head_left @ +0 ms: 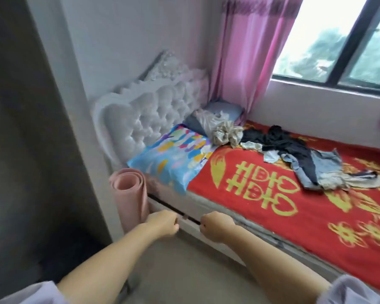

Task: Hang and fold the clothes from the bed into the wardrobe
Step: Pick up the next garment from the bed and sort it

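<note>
Both hands were out front, low in the frame: the left hand (pixel 162 223) and the right hand (pixel 216 226) each curled into a loose fist, nothing in either, held level just in front of the bed's side rail (pixel 206 229) — a ready stance, by my reading, before the reach. Up and to the right, the clothes (pixel 294 154) lay in a tangled heap on the red bedspread (pixel 272 216), dark pieces on top of denim and pale ones, well apart from both fists and untouched. More crumpled fabric (pixel 226 132) sat at centre, against the patterned pillow (pixel 176 156). At left, a pink rolled mat (pixel 130 194) stood propped by the tufted headboard (pixel 140 123). No wardrobe showed for certain; the dark panel (pixel 20 128) along the left edge couldn't be identified.
</note>
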`<state>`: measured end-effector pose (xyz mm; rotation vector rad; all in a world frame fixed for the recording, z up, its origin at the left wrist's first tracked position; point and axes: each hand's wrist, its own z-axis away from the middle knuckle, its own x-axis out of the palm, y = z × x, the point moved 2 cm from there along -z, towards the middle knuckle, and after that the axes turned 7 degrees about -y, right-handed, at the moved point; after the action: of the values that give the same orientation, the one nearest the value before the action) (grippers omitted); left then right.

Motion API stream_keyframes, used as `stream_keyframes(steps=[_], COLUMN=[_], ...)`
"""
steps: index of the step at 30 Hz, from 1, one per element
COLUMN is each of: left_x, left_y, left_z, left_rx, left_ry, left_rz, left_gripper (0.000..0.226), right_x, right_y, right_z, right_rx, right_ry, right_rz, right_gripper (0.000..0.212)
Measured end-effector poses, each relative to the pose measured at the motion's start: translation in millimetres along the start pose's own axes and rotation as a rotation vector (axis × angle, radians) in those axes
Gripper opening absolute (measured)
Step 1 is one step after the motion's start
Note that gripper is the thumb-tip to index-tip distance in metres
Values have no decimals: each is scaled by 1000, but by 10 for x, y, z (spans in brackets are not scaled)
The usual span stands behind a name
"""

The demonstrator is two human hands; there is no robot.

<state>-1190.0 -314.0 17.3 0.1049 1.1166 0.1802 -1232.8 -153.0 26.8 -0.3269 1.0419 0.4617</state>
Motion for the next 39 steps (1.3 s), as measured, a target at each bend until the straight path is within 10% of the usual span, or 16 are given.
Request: stream_keyframes(steps=[10, 39], left_x=[-284, -949], left_y=[2540, 4806], left_z=[-647, -4684], left_rx=[376, 643], left_ry=[5, -175], left_rz=[-98, -398], left_gripper=[27, 32], right_x=[161, -66], right_y=[2259, 6079], right_z=[888, -882], right_rx=[377, 772], right_ry=[79, 18], right_rz=[-169, -415], right_gripper=[30, 34])
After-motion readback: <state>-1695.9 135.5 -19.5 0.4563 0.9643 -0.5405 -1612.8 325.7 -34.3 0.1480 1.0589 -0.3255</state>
